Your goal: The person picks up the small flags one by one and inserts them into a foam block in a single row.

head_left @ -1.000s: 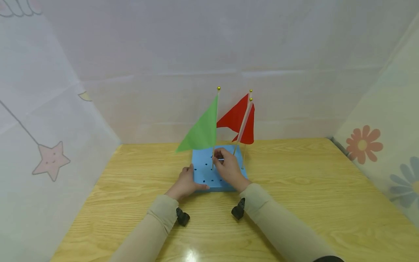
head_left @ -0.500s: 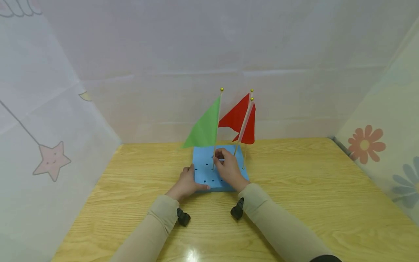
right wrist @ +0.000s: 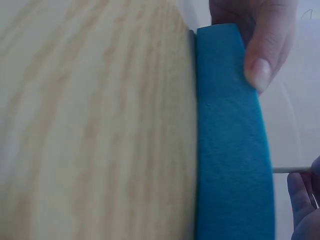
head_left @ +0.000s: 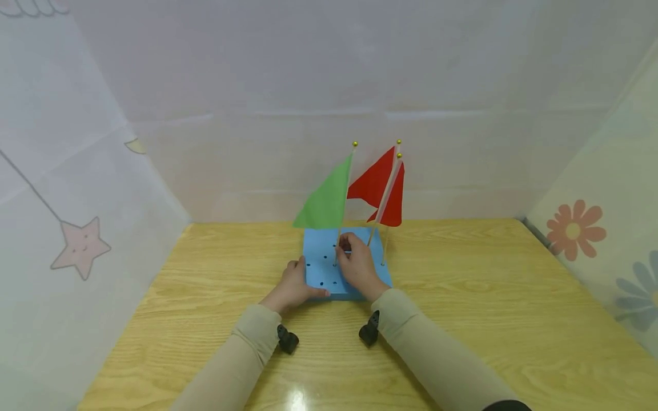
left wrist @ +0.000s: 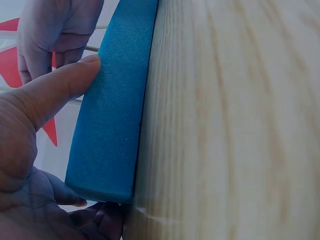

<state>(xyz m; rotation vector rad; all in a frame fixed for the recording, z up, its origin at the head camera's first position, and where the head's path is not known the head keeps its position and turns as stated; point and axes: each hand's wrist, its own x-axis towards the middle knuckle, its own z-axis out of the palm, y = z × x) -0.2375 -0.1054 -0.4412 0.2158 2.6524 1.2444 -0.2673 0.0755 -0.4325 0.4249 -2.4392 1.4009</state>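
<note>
A blue foam board (head_left: 315, 242) dotted with holes lies on the table. My left hand (head_left: 294, 287) holds its near left corner, thumb along the front side and fingers along the left side; the left wrist view shows the thumb pressing the board's side (left wrist: 112, 120). With thumb and fingers, my right hand (head_left: 360, 267) pinches the lower stick of a green triangular flag (head_left: 327, 198). That stick leans slightly right, its foot at a hole near the board's middle. Two red flags, a rear one (head_left: 374, 177) and a front one (head_left: 394, 200), stand in the board's right part.
The wooden table (head_left: 478, 297) stretches out on both sides of the board. Pale cloth (head_left: 288, 68) hangs behind, and printed cloth with a star (head_left: 82, 246) and flowers (head_left: 573, 231) flanks it. A gold ball tops each flagstick.
The green flag's top has tipped to the right and come slightly lower, closer to the red flags. My right hand keeps its pinch on the stick; my left hand stays at the board's corner.
</note>
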